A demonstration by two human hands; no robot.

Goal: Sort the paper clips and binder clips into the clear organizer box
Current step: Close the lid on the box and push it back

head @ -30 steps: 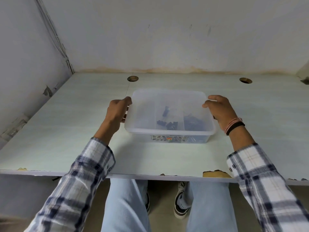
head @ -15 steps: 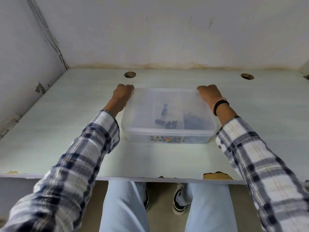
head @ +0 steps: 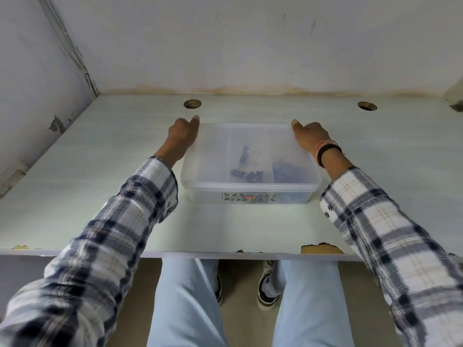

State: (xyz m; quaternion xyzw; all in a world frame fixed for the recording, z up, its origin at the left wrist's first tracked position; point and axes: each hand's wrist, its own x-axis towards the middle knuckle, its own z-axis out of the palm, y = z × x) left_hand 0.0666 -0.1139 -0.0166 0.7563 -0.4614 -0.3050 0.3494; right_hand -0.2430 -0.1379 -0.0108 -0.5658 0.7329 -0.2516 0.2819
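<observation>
The clear organizer box point(head: 250, 192) stands in the middle of the pale table with a translucent lid point(head: 213, 151) on it. Through the lid I see black binder clips point(head: 244, 162) in the middle compartment and more dark clips point(head: 288, 170) in the right one. My left hand point(head: 181, 137) grips the box's far-left corner. My right hand point(head: 309, 135) grips its far-right corner. Both thumbs lie on the lid's rim. The fingers behind the box are hidden.
The table point(head: 100, 171) ends at a white back wall and a left side wall. Two round cable holes point(head: 192, 104) point(head: 367, 105) sit near the back. The front edge point(head: 318, 249) is chipped. My legs and shoes show below it.
Both hands slid from the box's middle sides up to its far corners, and my arms stretched forward. The box stayed roughly where it was.
</observation>
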